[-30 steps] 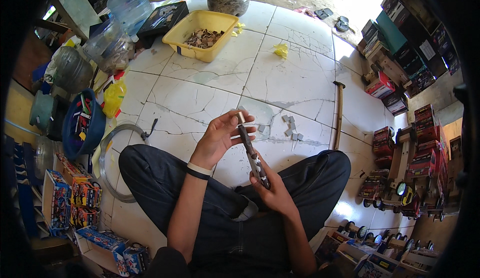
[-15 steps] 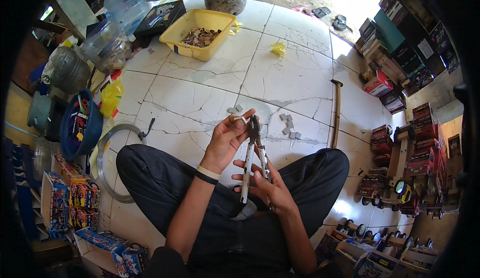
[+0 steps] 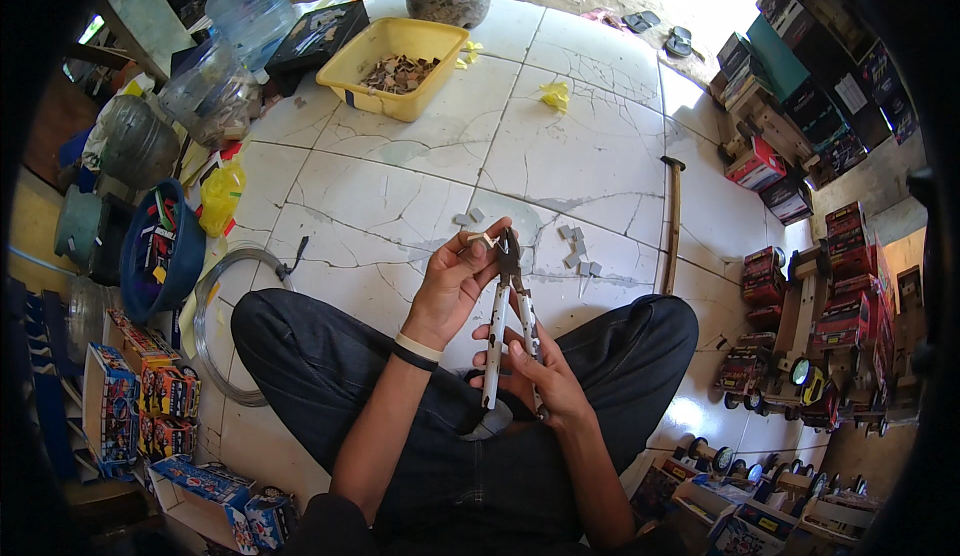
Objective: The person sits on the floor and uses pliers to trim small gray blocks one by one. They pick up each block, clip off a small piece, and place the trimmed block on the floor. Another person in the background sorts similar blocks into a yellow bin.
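Between the thumb and fingers of my left hand (image 3: 447,291) is a small pale block (image 3: 483,240), close beside the jaws of a pair of pliers (image 3: 497,328). These pliers have long, chipped white handles and dark metal jaws pointing away from me. Lower down, my right hand (image 3: 555,384) is wrapped round the handles, which stand apart. Whether the jaws touch the block, I cannot tell. Small grey blocks (image 3: 574,247) lie on the tiles to the right of the jaws, with a few more grey pieces (image 3: 468,218) to the left.
A yellow basin (image 3: 398,101) of small scraps stands ahead on cracked white tiles. A hammer (image 3: 673,221) lies at right, near stacked boxed toy vehicles (image 3: 845,321). Coiled wire (image 3: 212,341), a blue tub (image 3: 150,291) and colourful boxes (image 3: 205,491) are at left.
The fingers of my right hand have drawn in slightly around the pliers' handles. My left hand keeps its hold on the small block, nearly still.
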`<state>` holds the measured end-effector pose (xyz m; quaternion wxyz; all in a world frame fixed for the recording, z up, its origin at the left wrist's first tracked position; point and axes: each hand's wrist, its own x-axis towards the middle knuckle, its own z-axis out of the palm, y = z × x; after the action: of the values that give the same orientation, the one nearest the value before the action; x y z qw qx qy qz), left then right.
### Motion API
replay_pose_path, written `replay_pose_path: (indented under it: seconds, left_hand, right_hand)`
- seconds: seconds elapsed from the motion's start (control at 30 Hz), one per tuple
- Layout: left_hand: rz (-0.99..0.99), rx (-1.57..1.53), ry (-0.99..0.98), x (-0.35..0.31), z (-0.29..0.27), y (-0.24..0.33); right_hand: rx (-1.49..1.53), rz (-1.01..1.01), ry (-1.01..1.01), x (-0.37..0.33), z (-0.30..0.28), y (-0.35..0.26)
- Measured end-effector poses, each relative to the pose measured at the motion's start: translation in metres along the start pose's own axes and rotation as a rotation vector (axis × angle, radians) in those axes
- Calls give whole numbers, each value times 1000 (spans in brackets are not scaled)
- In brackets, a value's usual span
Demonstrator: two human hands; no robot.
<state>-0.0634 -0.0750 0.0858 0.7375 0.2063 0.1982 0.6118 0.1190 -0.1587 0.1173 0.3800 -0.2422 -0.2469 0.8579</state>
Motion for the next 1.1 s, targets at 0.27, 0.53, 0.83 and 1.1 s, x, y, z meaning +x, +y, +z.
replay_pose_path:
  seconds: [0.27, 0.53, 0.83, 1.1]
  left_hand:
    - [-6, 18, 35, 0, -1, 0]
    - [-24, 39, 7, 1, 4, -2]
    - [51, 672, 248, 18, -9, -3]
    - [449, 1781, 441, 45, -29, -51]
  right_hand:
    - [-35, 171, -9, 5, -9, 5]
    - [-104, 210, 208, 10, -5, 32]
    - [-633, -90, 702, 22, -31, 42]
    - [-230, -525, 698, -11, -53, -16]
